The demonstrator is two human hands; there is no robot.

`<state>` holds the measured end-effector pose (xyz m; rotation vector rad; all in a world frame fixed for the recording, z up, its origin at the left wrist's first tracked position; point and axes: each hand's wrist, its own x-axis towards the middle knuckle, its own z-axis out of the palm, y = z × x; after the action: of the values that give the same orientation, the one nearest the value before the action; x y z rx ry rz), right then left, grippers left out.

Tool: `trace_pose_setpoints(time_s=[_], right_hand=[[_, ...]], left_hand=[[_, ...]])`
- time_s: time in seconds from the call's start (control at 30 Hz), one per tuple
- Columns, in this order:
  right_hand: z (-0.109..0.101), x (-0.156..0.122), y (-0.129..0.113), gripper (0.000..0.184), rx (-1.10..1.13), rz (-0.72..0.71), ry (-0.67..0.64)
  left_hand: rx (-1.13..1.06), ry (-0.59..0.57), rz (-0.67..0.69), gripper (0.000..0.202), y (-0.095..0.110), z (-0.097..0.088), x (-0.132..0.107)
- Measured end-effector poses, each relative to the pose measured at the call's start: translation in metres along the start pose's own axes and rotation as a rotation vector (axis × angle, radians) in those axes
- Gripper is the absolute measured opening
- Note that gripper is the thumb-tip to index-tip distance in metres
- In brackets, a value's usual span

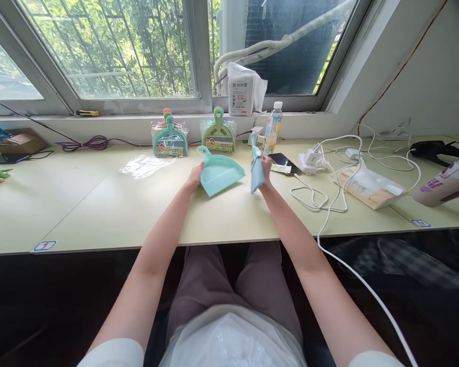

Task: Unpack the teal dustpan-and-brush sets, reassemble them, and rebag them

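Note:
My left hand [194, 175] grips the left side of a turquoise dustpan [222, 175], tilted over the table with its round handle loop at the upper left. Across a small gap, my right hand [266, 167] is closed around a small hand brush [257, 171], turquoise at the handle and bluish below, held upright and seen edge-on. Behind the dustpan stand two wrapped dustpan-and-brush sets, a teal one [170, 138] and a green one [219, 133]. A crumpled clear plastic wrapper [143, 165] lies left of my left hand.
Right of my right hand are a phone [285, 164], a bottle [273, 127], a white power adapter [311, 159] with looping cables and a tissue pack [369, 184]. A wrapped white package [245, 90] rests on the sill. Dark cable [86, 143] runs along the back left.

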<state>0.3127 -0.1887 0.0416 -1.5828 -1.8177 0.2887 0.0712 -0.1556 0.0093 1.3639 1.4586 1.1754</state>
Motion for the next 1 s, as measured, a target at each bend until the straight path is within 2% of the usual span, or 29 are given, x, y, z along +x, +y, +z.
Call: trace_pose_setpoints(time_s=[0.1,0.13,0.2,0.27,0.4,0.5,0.67,1.0], right_hand=[[-0.007,0.001,0.016,0.056,-0.093,0.130,0.243],[-0.006,0.001,0.020,0.048,-0.140,0.153,0.268],[-0.001,-0.001,0.026,0.039,-0.215,0.167,0.202],[0.005,-0.002,0.029,0.038,-0.256,0.158,0.134],[0.007,-0.003,0.027,0.047,-0.246,0.133,0.185],[0.004,-0.003,0.028,0.047,-0.234,0.139,0.226],[0.005,-0.002,0.033,0.043,-0.242,0.154,0.227],[0.007,-0.002,0.031,0.041,-0.244,0.152,0.208]], left_hand=[[0.361,0.122,0.017,0.047,-0.004,-0.032,0.010],[0.494,0.147,0.013,0.046,-0.005,-0.040,0.010],[0.711,0.186,0.005,0.047,-0.006,-0.049,0.008],[0.827,0.232,0.020,0.049,-0.007,-0.051,0.005],[0.836,0.347,0.017,0.045,-0.005,-0.052,0.000],[0.791,0.384,-0.020,0.038,-0.004,-0.055,0.001],[0.762,0.365,-0.040,0.032,-0.006,-0.058,0.003],[0.793,0.332,0.006,0.029,-0.006,-0.051,0.002]])
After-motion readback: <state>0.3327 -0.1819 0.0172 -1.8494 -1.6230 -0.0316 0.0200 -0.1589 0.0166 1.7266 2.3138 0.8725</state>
